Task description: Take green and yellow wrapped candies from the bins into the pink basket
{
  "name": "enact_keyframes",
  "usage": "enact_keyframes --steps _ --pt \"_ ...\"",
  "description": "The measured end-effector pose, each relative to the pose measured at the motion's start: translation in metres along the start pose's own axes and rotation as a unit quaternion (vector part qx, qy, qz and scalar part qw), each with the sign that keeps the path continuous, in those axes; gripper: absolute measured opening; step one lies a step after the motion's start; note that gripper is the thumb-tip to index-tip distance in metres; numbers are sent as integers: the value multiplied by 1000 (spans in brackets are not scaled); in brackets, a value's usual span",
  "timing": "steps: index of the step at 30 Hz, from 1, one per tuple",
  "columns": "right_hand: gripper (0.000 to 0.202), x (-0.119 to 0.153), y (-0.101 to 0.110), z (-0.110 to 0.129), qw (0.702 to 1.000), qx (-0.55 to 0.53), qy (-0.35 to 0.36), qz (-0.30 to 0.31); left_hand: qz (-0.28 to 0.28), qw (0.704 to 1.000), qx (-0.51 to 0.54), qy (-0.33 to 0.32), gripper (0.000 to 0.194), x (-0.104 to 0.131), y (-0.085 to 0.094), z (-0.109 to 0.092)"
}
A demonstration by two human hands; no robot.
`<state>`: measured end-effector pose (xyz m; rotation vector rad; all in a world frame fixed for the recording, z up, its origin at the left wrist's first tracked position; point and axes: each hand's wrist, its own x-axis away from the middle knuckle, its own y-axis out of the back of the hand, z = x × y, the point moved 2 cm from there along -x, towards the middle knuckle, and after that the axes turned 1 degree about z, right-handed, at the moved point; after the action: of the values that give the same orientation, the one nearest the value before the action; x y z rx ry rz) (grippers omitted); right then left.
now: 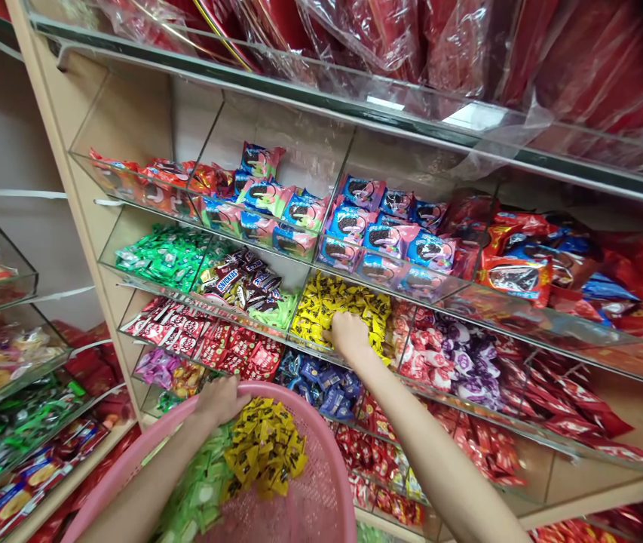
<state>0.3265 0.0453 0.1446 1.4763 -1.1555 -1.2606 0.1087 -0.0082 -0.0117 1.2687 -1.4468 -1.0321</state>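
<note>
A pink plastic basket is held by its far rim in my left hand, fingers closed over the edge. Inside it lie a heap of yellow-wrapped candies and a pile of light green wrapped candies. My right hand reaches into a clear shelf compartment of yellow-wrapped candies. Its fingers are curled down at the candies, and their tips and anything in them are hidden.
Glass shelves with clear fronts surround my right hand. Snickers bars and green candies lie left of it, purple and white candies right. Blue cookie packs sit above. A wooden side panel stands at left.
</note>
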Motion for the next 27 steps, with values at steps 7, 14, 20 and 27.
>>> enact_keyframes --steps 7,14,20,27 --pt "28 -4 0 3 999 -10 -3 41 -5 1000 -14 6 39 4 2 1" --pt "29 -2 5 -7 998 -43 17 42 -3 1000 -9 15 38 7 4 2" --pt "29 -8 1 -31 955 -294 45 23 -5 1000 -8 11 39 6 5 1" --pt "21 -6 -12 -40 574 -797 -13 187 -7 1000 -15 14 38 3 4 -1"
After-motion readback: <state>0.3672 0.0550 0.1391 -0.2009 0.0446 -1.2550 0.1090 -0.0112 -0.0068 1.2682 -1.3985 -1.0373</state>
